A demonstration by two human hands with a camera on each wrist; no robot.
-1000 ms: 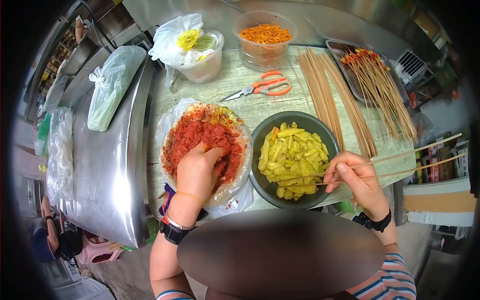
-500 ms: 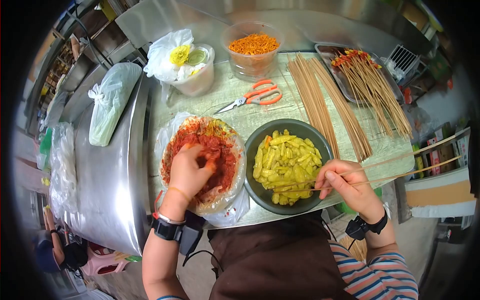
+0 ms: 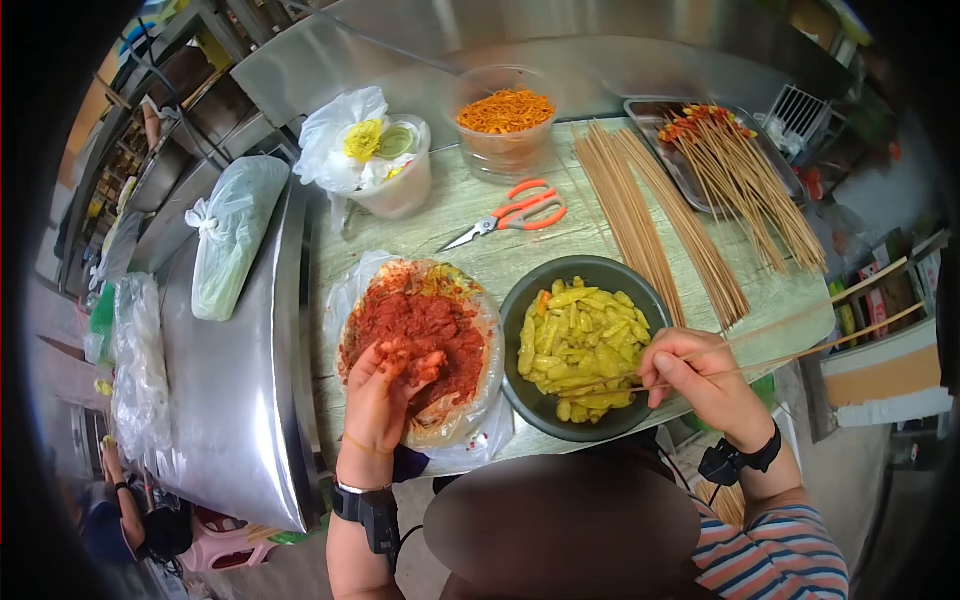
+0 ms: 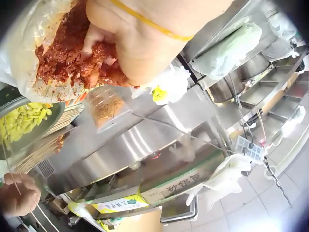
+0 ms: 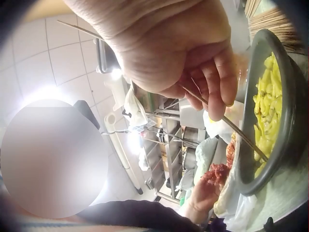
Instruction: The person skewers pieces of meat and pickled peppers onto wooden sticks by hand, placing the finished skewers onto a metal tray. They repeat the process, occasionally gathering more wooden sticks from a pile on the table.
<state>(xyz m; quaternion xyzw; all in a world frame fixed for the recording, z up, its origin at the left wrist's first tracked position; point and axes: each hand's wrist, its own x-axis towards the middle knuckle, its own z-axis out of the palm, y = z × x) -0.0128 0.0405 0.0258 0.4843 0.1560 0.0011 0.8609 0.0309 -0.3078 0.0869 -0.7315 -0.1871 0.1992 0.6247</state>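
My left hand [image 3: 380,395] is at the near side of a plastic-lined bowl [image 3: 490,370] filled with a red, chili-coated mince [image 3: 415,320]. Its palm is turned up, and the curled fingers hold a clump of that mince [image 5: 217,174], with red bits stuck to the fingertips. My right hand [image 3: 695,375] grips two long, thin bamboo skewers [image 3: 800,358] between thumb and fingers. Their tips reach among yellow-green pickled peppers [image 3: 590,335] in a dark grey bowl [image 3: 515,385]. The skewers' other ends stick out past the table's right edge.
Orange-handled scissors [image 3: 525,207] lie behind the bowls. Loose bamboo skewers [image 3: 640,230] fan out at the right, beside a metal tray [image 3: 645,112] of filled skewers. At the back stand a tub of orange shreds [image 3: 505,150] and a tub with plastic bags [image 3: 405,190]. A steel counter [image 3: 235,400] adjoins at left.
My left hand has come from inside the mince, back up, to the bowl's near side, palm up with a clump. The right hand keeps its hold on the skewers over the pepper bowl.
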